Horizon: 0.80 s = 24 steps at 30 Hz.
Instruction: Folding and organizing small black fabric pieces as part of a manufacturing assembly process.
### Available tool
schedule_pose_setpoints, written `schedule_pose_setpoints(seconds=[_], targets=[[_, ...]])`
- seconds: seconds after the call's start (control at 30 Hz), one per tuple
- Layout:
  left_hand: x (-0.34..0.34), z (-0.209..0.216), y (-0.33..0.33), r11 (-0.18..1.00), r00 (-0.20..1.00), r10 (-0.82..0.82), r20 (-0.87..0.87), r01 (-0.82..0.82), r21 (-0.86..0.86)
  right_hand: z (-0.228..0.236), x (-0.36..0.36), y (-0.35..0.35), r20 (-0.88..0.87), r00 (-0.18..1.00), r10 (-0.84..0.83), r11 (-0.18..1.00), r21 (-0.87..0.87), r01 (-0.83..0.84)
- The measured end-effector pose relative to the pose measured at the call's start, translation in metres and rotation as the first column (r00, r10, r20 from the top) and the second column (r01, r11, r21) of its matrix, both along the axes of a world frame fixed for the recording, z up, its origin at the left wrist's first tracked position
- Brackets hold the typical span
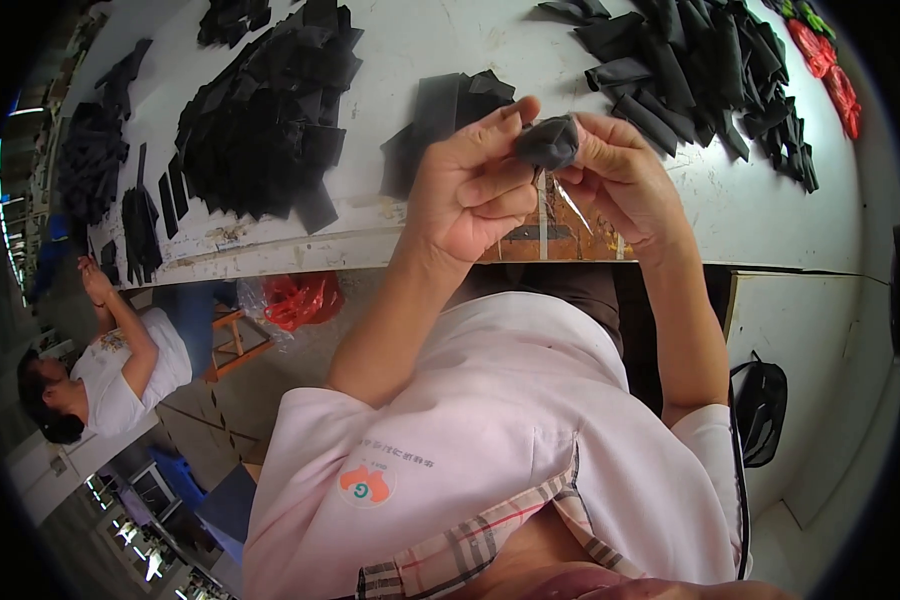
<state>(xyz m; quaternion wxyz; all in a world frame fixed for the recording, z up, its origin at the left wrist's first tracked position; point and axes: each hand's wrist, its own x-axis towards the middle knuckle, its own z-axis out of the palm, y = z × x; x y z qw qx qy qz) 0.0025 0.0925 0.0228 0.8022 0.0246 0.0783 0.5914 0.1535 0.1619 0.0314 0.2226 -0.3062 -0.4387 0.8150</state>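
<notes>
Over the table's near edge, both hands hold a small bunched piece of black fabric (pixel 548 142) between them. My left hand (pixel 475 175) is closed, its thumb and fingers pinching the fabric from the left. From the other side, the thumb and fingers of my right hand (pixel 630 175) grip it. A thin, pointed silver metal tip (pixel 575 208) sticks out below my right hand; the rest of that tool is hidden by the fingers. Flat black fabric pieces (pixel 435 110) lie on the table just behind my left hand.
A large heap of flat black pieces (pixel 260 120) covers the table at the left. Rolled black pieces (pixel 680 70) are piled at the far right, near red plastic bags (pixel 825 60). At left, another person (pixel 135 350) sits by the table. A black bag (pixel 760 412) hangs at right.
</notes>
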Motion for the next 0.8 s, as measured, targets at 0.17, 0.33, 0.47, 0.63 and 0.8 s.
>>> schedule_pose_setpoints(seconds=[0.17, 0.33, 0.47, 0.63, 0.8], targets=[[-0.004, -0.001, 0.005, 0.996, 0.976, 0.020, 0.216, 0.000, -0.089, 0.004, -0.008, 0.009, -0.027, 0.999, 0.018, 0.998, 0.055, -0.017], [-0.001, -0.002, 0.006, 0.988, 0.904, 0.142, 0.402, -0.103, -0.117, 0.011, -0.010, 0.011, -0.009, 0.997, 0.079, 0.981, 0.176, -0.077], [0.007, -0.021, -0.009, 0.976, 0.981, 0.117, 0.158, -0.084, -0.201, -0.017, -0.002, 0.005, -0.057, 0.998, 0.036, 0.991, -0.126, -0.042], [0.030, 0.027, -0.018, 0.932, 0.717, 0.361, -0.596, -0.288, 0.219, 0.001, -0.004, 0.018, -0.141, 0.972, 0.186, 0.972, 0.169, -0.161], [0.019, -0.026, -0.023, 0.959, 0.747, 0.239, -0.620, -0.280, 0.033, -0.044, 0.000, 0.012, -0.134, 0.976, 0.174, 0.978, 0.139, -0.155]])
